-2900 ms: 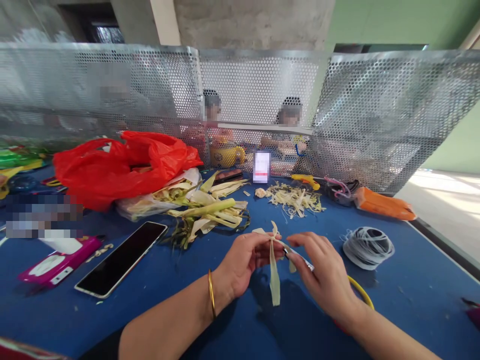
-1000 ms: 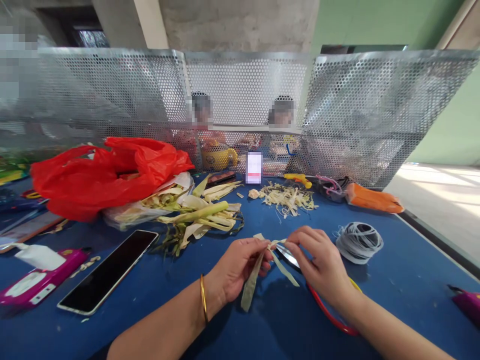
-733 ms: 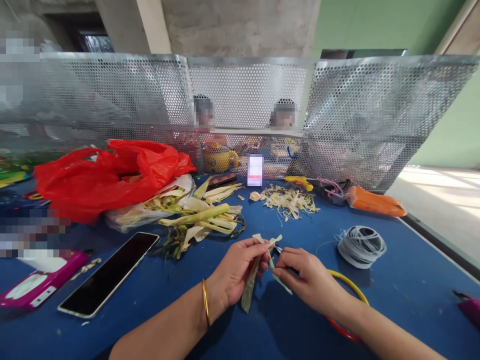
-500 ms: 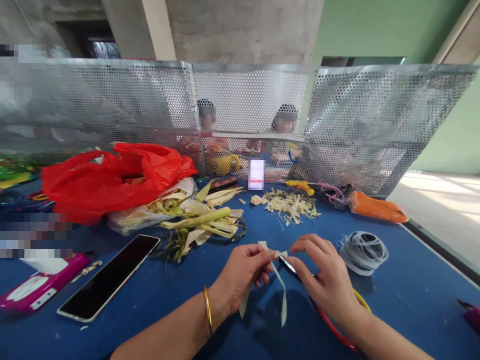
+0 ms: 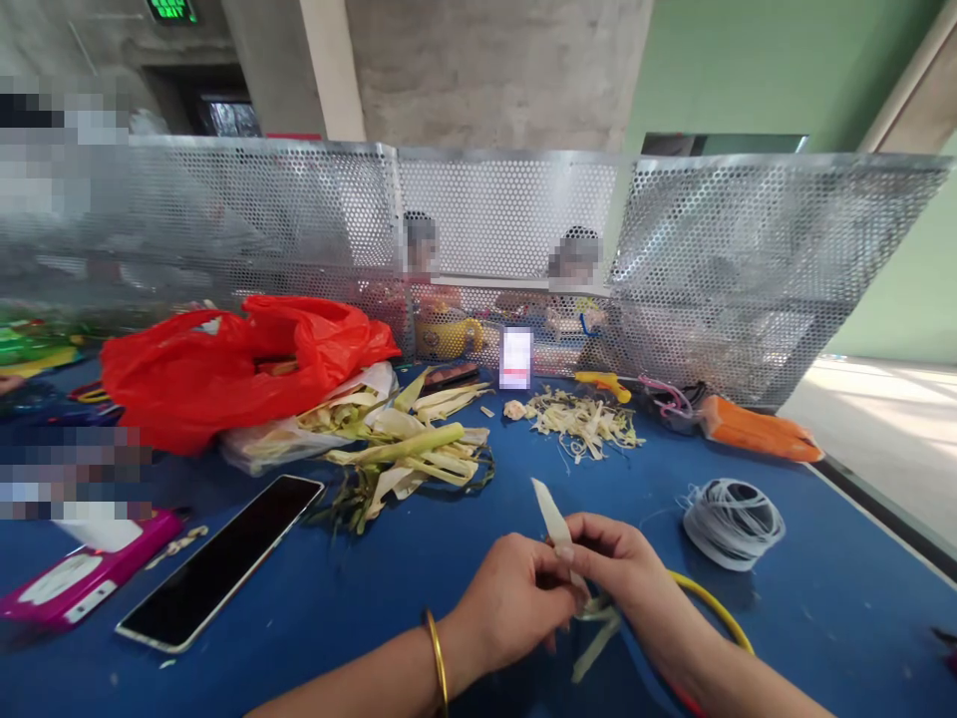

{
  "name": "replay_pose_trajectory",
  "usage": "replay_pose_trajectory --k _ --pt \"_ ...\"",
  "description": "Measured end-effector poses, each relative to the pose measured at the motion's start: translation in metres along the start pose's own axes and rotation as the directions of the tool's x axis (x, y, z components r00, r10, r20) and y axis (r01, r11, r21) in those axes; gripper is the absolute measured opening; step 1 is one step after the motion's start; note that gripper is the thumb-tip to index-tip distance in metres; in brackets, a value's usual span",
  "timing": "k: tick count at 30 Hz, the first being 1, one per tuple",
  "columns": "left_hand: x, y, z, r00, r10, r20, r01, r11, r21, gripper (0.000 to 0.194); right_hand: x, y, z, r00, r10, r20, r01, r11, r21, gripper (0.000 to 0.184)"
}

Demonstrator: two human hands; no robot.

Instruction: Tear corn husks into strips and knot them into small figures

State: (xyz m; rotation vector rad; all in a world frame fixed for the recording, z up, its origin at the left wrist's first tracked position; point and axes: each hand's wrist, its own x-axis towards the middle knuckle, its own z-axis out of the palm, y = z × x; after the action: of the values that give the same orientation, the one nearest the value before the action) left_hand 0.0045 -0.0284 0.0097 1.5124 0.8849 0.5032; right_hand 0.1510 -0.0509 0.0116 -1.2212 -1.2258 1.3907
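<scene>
My left hand [image 5: 515, 603] and my right hand [image 5: 624, 573] meet low over the blue table [image 5: 389, 588], both closed on a pale corn husk strip [image 5: 551, 517]. One end of the strip sticks up above my fingers and thinner ends hang below them. A yellow and red loop [image 5: 714, 604], likely scissor handles, shows behind my right wrist; whether that hand holds it is hidden.
A heap of corn husks [image 5: 396, 444] and a red plastic bag [image 5: 231, 364] lie at left. A phone [image 5: 220, 558] and pink pack [image 5: 82, 573] sit nearer. Husk shreds [image 5: 583, 424], a grey cord coil [image 5: 733, 522], an orange bag [image 5: 759, 431]. Perforated metal screen [image 5: 718, 259] with people behind.
My hands have come together and dropped closer to me. The husk strip, earlier hanging down between them, now points up out of my closed fingers.
</scene>
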Motion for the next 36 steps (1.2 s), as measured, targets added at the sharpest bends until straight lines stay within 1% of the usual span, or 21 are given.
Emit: replay_pose_trajectory --k 2,4,6,8,9,10,12,14,15,16,18,19,21,23,25,27,29,31,33,36 --pt "0.000 -0.004 0.003 0.999 0.013 -0.030 -0.010 0.997 0.078 0.016 -0.002 -0.002 0.002 1.000 0.012 -0.015 -0.011 0.999 0.049 0.033" --pt "-0.001 -0.005 0.004 0.997 0.031 -0.066 -0.021 0.989 0.144 0.019 -0.003 -0.004 0.003 0.997 -0.032 -0.072 0.036 0.998 0.054 0.033" --pt "-0.001 -0.004 0.004 0.995 0.034 -0.093 -0.016 0.982 0.186 0.022 -0.003 -0.007 0.002 0.984 -0.102 -0.148 0.107 0.994 0.029 0.030" --pt "-0.002 -0.001 0.004 0.991 0.036 -0.129 -0.004 0.972 0.235 0.025 -0.004 -0.010 0.000 0.953 -0.189 -0.239 0.185 0.982 -0.039 0.029" --pt "-0.002 0.001 0.003 0.988 0.038 -0.153 0.004 0.965 0.264 0.026 -0.004 -0.011 -0.002 0.930 -0.241 -0.278 0.224 0.970 -0.093 0.028" --pt "-0.003 0.003 0.002 0.983 0.041 -0.181 0.014 0.957 0.291 0.026 -0.005 -0.012 -0.003 0.905 -0.297 -0.305 0.259 0.953 -0.159 0.026" --pt "-0.002 0.006 0.000 0.967 0.047 -0.251 0.039 0.944 0.328 0.023 -0.009 -0.013 -0.006 0.854 -0.415 -0.313 0.322 0.895 -0.308 0.022" --pt "0.000 0.006 -0.003 0.948 0.058 -0.312 0.043 0.951 0.307 0.022 -0.014 -0.014 -0.007 0.799 -0.539 -0.267 0.383 0.798 -0.465 0.019" --pt "0.002 0.006 -0.004 0.944 0.054 -0.326 0.034 0.965 0.259 0.021 -0.017 -0.014 -0.006 0.768 -0.596 -0.233 0.405 0.735 -0.543 0.017" --pt "0.003 0.005 -0.005 0.944 0.035 -0.329 0.026 0.983 0.179 0.021 -0.020 -0.015 -0.006 0.737 -0.648 -0.193 0.422 0.664 -0.617 0.013" --pt "0.007 0.005 -0.007 0.955 -0.047 -0.294 0.030 0.998 -0.062 0.020 -0.024 -0.016 -0.003 0.680 -0.728 -0.092 0.448 0.511 -0.734 0.005" --pt "0.008 0.005 -0.008 0.960 -0.097 -0.262 0.045 0.979 -0.198 0.019 -0.025 -0.016 -0.002 0.656 -0.754 -0.033 0.461 0.434 -0.774 0.003" --pt "0.009 0.006 -0.008 0.966 -0.180 -0.183 0.086 0.899 -0.429 0.017 -0.025 -0.015 -0.001 0.607 -0.791 0.078 0.484 0.291 -0.825 0.005" --pt "0.009 0.007 -0.009 0.969 -0.217 -0.117 0.115 0.818 -0.563 0.016 -0.023 -0.013 0.000 0.561 -0.813 0.158 0.491 0.172 -0.854 0.006" --pt "0.008 0.008 -0.009 0.971 -0.225 -0.077 0.129 0.770 -0.625 0.019 -0.022 -0.012 -0.001 0.525 -0.820 0.229 0.494 0.074 -0.866 0.007" --pt "0.008 0.008 -0.011 0.969 -0.232 -0.083 0.124 0.750 -0.650 0.021 -0.022 -0.011 -0.001 0.503 -0.806 0.313 0.504 -0.022 -0.864 0.008" --pt "0.007 0.008 -0.012 0.964 -0.242 -0.113 0.108 0.741 -0.662 0.023 -0.022 -0.012 0.000 0.490 -0.776 0.398 0.512 -0.113 -0.852 0.009" --pt "0.008 0.008 -0.014 0.959 -0.245 -0.146 0.087 0.741 -0.666 0.026 -0.023 -0.012 0.002 0.491 -0.746 0.449 0.514 -0.168 -0.841 0.011" --pt "0.008 0.008 -0.016 0.959 -0.235 -0.160 0.074 0.748 -0.660 0.027 -0.023 -0.012 0.004 0.504 -0.732 0.459 0.514 -0.174 -0.840 0.014" --pt "0.010 0.009 -0.016 0.960 -0.227 -0.167 0.072 0.769 -0.635 0.028 -0.022 -0.012 0.006 0.547 -0.732 0.407 0.490 -0.114 -0.864 0.015"
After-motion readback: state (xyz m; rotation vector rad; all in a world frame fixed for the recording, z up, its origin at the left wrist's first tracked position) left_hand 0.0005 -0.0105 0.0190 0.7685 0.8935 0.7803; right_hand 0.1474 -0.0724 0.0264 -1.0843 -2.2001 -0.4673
